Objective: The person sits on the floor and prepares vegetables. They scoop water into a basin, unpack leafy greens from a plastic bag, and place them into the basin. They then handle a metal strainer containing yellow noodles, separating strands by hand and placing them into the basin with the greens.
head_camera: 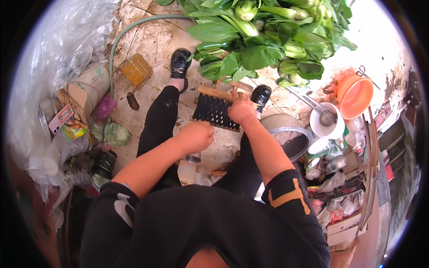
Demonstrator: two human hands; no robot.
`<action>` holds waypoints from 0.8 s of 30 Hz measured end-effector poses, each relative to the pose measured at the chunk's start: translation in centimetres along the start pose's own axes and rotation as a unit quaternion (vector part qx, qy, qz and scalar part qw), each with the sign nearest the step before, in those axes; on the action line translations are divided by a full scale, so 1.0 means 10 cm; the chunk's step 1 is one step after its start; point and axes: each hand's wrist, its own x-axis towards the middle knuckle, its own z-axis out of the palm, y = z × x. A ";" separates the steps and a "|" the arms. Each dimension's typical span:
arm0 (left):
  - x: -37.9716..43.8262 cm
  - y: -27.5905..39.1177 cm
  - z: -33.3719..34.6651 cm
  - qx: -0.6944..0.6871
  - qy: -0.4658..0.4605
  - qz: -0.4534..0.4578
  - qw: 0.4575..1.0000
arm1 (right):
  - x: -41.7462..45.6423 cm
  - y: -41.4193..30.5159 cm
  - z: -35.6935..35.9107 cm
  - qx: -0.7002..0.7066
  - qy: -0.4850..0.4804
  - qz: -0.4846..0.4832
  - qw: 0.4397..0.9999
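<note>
A small folding stool with a black woven seat [211, 108] and wooden bars stands or hangs between my legs. My right hand [240, 109] is on its far wooden bar [214, 92], fingers bent over the bar near its right end. Just short of the stool's near bar, my left hand [196, 137] is curled into a fist; no object shows in it, though the palm is hidden. Beyond the stool lies a large heap of leafy green bok choy [261, 50], which overhangs the stool's far side.
A green hose [112, 57] curves over the dirty tiled floor at left, near a yellow block [136, 69] and plastic sheeting [63, 37]. At right stand a round metal pot [286, 129], a white container with ladles [326, 129] and an orange bucket [357, 97].
</note>
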 end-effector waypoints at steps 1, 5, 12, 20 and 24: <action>0.09 -0.05 0.02 0.014 -0.024 0.000 1.000 | 0.17 0.06 0.18 -0.021 0.027 -0.003 0.999; 0.52 -0.12 -0.24 0.100 -0.103 -0.047 0.988 | 0.54 0.15 0.76 -0.091 0.031 -0.015 0.995; 1.74 -0.77 -0.87 0.250 0.073 -0.179 0.949 | 0.53 0.00 1.40 -0.063 -0.074 -0.077 0.992; 2.82 -1.95 -0.12 0.282 0.101 -0.209 0.931 | 0.80 0.31 1.49 0.076 0.048 -0.098 0.991; 3.18 -2.32 0.04 0.276 0.061 -0.174 0.943 | 1.32 0.63 0.80 0.003 0.228 -0.111 0.967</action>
